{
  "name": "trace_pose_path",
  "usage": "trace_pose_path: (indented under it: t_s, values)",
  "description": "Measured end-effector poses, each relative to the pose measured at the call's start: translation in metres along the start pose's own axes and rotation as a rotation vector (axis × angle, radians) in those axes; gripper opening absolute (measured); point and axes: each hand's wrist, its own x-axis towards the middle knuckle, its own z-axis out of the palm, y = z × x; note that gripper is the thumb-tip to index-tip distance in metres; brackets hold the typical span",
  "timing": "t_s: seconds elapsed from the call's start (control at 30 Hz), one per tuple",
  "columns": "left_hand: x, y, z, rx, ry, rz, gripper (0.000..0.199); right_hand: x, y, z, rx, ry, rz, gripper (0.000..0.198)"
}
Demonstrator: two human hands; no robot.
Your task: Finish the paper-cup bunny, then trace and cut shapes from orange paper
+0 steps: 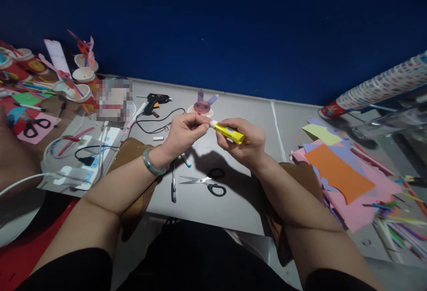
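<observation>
In my right hand (pixel 248 142) is a yellow glue stick (pixel 231 134), its white end pointing left at my other hand. My left hand (pixel 185 131), with a bangle at the wrist, is closed in a pinch right at that white end. Whatever sits between those fingertips is too small to name. Just behind the hands stands a pale, round craft piece with purple paper ears (pixel 209 100). Below them on the table (pixel 240 208) lie black-handled scissors (pixel 213 184), spread apart, a pen (pixel 174 184) and a blue-tipped marker (pixel 185 160).
A black glue gun (pixel 155 104) with its cord lies behind left, near a power strip (pixel 91 162). Paper cups (pixel 85 77) crowd the far left. Coloured paper (pixel 340 173) is piled at right, below a long stack of cups (pixel 376 84). Another person's arm (pixel 16 157) shows at left.
</observation>
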Motion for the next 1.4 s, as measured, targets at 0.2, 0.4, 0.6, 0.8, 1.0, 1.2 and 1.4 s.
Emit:
trace_pose_path:
  t_s: [0.2,0.4,0.6,0.8,1.0,1.2,1.4]
  values:
    - [-0.001,-0.001,0.001,-0.010,0.019,-0.023,0.022,-0.002,0.007,0.002,-0.203,-0.054,-0.087,0.009]
    - [0.000,-0.001,0.001,-0.032,0.035,-0.084,0.023,-0.001,0.002,0.000,-0.141,0.019,-0.065,0.012]
    - [0.001,-0.001,0.000,-0.045,-0.014,-0.072,0.024,0.000,-0.008,0.000,0.056,0.065,-0.002,0.018]
    - [0.001,-0.001,0.001,-0.034,-0.019,0.034,0.018,0.001,-0.002,0.001,-0.070,-0.028,-0.062,0.016]
    - [0.003,-0.005,-0.001,-0.049,0.012,-0.055,0.022,0.000,0.005,0.000,-0.216,0.049,-0.135,0.016]
    - [0.004,-0.007,-0.002,-0.090,-0.011,-0.077,0.022,0.002,-0.004,0.001,-0.099,0.100,-0.163,0.019]
    - [0.003,-0.006,0.000,-0.098,-0.031,-0.060,0.023,0.003,0.000,0.002,-0.199,0.030,-0.194,0.015]
